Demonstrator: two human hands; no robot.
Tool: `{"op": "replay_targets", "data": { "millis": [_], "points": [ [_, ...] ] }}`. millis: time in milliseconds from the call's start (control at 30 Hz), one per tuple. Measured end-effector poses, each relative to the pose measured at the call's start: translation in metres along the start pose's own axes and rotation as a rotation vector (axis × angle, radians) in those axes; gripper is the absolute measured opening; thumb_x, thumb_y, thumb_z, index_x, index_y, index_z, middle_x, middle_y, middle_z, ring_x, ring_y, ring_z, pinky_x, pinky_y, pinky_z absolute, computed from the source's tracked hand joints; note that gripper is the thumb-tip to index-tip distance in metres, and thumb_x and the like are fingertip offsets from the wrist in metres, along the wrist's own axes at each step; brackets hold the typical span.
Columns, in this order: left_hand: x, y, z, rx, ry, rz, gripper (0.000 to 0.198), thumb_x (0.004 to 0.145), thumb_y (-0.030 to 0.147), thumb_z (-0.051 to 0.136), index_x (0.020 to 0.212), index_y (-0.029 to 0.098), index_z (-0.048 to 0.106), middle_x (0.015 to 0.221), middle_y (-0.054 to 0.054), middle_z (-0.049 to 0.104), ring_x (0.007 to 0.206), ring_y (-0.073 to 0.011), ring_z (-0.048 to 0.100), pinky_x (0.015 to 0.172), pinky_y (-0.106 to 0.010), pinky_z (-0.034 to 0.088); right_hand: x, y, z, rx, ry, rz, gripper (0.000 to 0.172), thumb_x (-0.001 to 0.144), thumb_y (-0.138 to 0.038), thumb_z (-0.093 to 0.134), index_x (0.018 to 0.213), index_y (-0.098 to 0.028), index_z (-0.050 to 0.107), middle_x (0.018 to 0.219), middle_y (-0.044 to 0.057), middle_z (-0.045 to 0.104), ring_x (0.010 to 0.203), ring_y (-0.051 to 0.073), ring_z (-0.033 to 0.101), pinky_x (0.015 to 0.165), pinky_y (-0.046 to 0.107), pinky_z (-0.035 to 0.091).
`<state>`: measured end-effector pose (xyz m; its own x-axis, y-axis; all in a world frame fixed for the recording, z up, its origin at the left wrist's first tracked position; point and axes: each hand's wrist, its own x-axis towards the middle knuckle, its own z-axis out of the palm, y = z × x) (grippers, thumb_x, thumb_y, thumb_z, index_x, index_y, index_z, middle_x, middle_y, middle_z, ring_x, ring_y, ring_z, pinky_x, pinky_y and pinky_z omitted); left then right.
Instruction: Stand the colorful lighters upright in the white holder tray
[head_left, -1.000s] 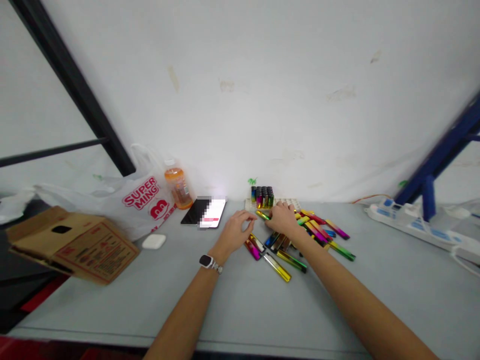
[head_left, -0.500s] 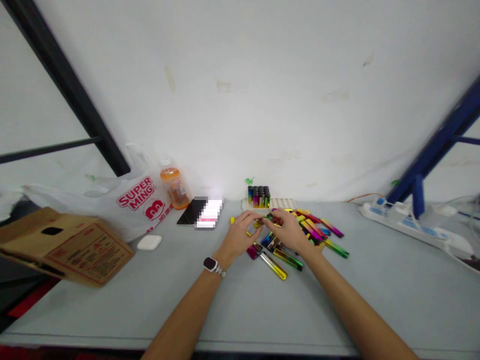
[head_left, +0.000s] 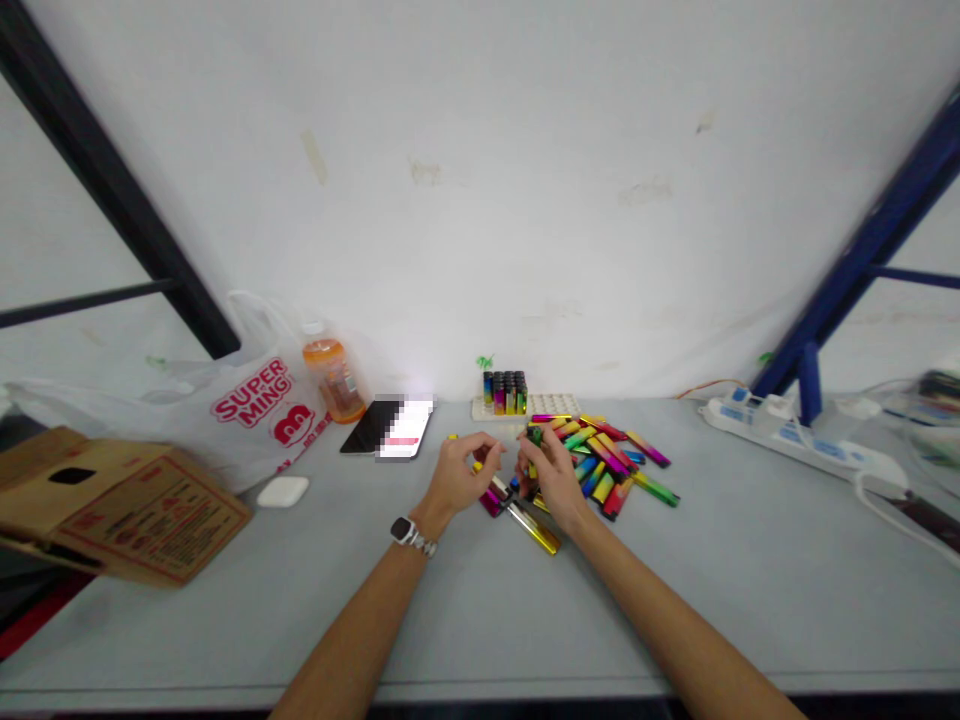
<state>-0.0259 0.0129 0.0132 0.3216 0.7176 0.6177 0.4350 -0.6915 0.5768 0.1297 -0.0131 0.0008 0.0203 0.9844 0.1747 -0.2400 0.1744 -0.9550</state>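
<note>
My right hand (head_left: 551,468) is closed around a shiny coloured lighter (head_left: 534,436), its dark green top showing above my fingers. Most of its body is hidden by the hand. To the left, my left hand (head_left: 466,472) hovers with loosely curled fingers, thumb and forefinger apart, and nothing visible between them. A pile of metallic rainbow lighters (head_left: 600,450) lies beyond and right of my right hand. Between my wrists lies a silver-and-yellow lighter (head_left: 536,528), with a purple one (head_left: 491,502) close to my left thumb.
Behind my hands, a pale holed tray (head_left: 555,405) bears several upright lighters (head_left: 510,393) at its left end. Leftward are a tablet (head_left: 367,425), an orange drink bottle (head_left: 334,380), a white case (head_left: 283,491), a plastic bag (head_left: 262,400) and a cardboard box (head_left: 142,520). A power strip (head_left: 802,440) lies right.
My hands, together half a second ago, are now apart. A lighter stands upright in my right hand, and more of the pile shows. The whole view has shifted slightly.
</note>
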Motion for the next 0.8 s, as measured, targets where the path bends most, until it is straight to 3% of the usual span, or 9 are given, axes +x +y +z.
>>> {"op": "replay_targets", "data": {
  "millis": [133, 267, 533, 800],
  "points": [
    [0.000, 0.001, 0.000, -0.012, -0.019, -0.008, 0.024, 0.089, 0.023, 0.053, 0.071, 0.016, 0.066, 0.059, 0.001, 0.066, 0.052, -0.0094, 0.056, 0.059, -0.021, 0.046, -0.002, 0.008, -0.001, -0.099, 0.017, -0.017, 0.041, 0.085, -0.060, 0.056, 0.072, -0.022, 0.049, 0.051, -0.008, 0.036, 0.043, 0.009, 0.030, 0.039, 0.023, 0.023],
    [0.000, 0.001, 0.003, -0.042, -0.060, -0.032, 0.020, 0.087, 0.020, 0.053, 0.072, 0.015, 0.066, 0.057, 0.002, 0.065, 0.050, -0.0087, 0.056, 0.056, -0.020, 0.045, 0.002, 0.018, -0.006, -0.220, 0.078, -0.111, 0.048, 0.087, -0.059, 0.052, 0.059, -0.021, 0.043, 0.048, -0.006, 0.035, 0.046, 0.010, 0.032, 0.045, 0.025, 0.024],
    [-0.002, 0.000, 0.007, -0.054, -0.074, -0.062, 0.023, 0.089, 0.023, 0.054, 0.071, 0.015, 0.065, 0.056, 0.001, 0.063, 0.051, -0.0087, 0.055, 0.055, -0.019, 0.044, -0.001, 0.016, -0.007, -0.361, 0.115, -0.248, 0.036, 0.089, -0.038, 0.046, 0.058, -0.021, 0.039, 0.054, -0.005, 0.036, 0.053, 0.011, 0.035, 0.053, 0.026, 0.028],
    [-0.002, 0.001, 0.006, -0.072, -0.080, -0.068, 0.023, 0.089, 0.023, 0.053, 0.071, 0.015, 0.064, 0.054, 0.002, 0.062, 0.050, -0.0091, 0.054, 0.053, -0.019, 0.043, -0.007, 0.010, 0.001, -0.408, 0.127, -0.245, 0.032, 0.088, -0.032, 0.044, 0.058, -0.022, 0.038, 0.053, -0.006, 0.037, 0.053, 0.011, 0.036, 0.055, 0.026, 0.028]
  ]
}}
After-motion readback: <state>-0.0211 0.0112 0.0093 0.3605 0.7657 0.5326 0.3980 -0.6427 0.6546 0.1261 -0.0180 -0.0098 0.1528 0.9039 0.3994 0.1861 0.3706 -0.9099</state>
